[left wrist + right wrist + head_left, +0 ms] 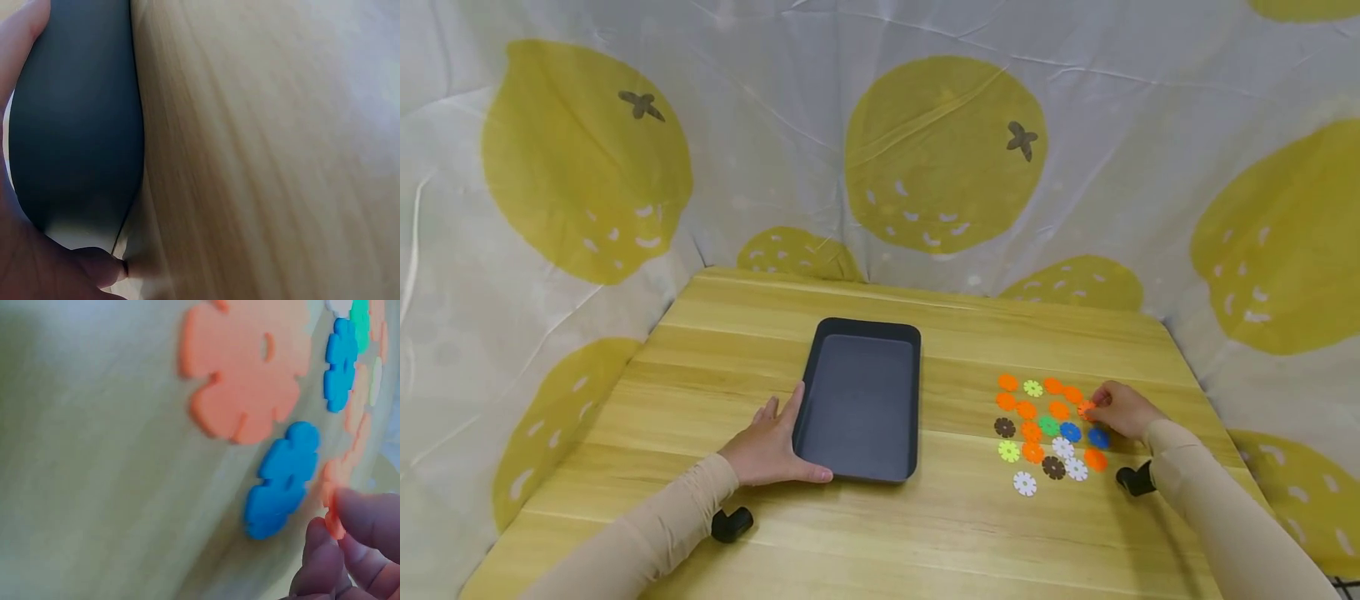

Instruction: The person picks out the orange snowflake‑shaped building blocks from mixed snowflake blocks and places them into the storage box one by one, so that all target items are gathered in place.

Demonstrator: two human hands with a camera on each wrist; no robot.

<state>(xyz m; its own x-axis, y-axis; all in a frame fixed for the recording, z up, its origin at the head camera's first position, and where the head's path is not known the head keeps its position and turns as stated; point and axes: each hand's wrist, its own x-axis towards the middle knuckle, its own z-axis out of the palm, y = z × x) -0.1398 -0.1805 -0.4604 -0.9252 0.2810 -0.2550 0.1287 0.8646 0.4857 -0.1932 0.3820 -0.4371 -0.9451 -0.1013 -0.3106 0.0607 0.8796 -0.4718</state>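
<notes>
Far to the left, beyond left grip (771,454), pale cloth (445,333) with big yellow lemons, continuing also behind the wooden counter (730,333). Close behind this grip, beige left sleeve (632,533), with a small black piece (731,525) next to its end. Left grip with thumb and fingers spread wide apart, not clamped, with fingers against the left wall and thumb at the near left corner of a dark tray (861,408). Directly right of left grip, the same tray, rectangular, flat on the counter. Farther right, between tray and right grip (1126,411), a loose group of notched discs: on the side away from right grip, a brown disc (1004,427) and yellow-green discs (1009,451); then white discs (1024,483), a green disc (1048,426) and many orange ones; near to right grip, two blue discs (1099,438). Right grip with thumb and finger together, clamped on an orange disc (1084,409); cannot tell if fully off the counter. Right of it, beige right sleeve (1217,500).
</notes>
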